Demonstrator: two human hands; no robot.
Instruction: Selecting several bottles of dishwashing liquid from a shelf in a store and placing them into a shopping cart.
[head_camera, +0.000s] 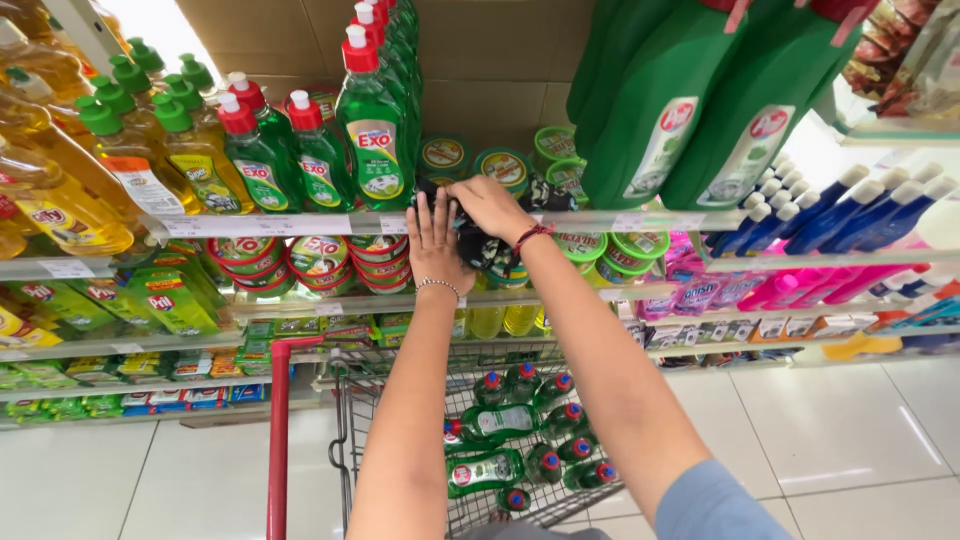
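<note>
Up at the shelf edge (300, 224), the right hand (490, 205) is closing its grip over a dark cloth (478, 243), which is lying bunched just under its palm. Beside it, the left hand (434, 243) is pressing flat, fingers open, touching the cloth's left side.

White, glossy floor tiles (850, 430) reflect bright overhead light on the near right. Tiered metal store shelving (250, 225) runs left to right, backed by a brown cardboard-coloured wall panel (480, 70) at the far centre.
</note>
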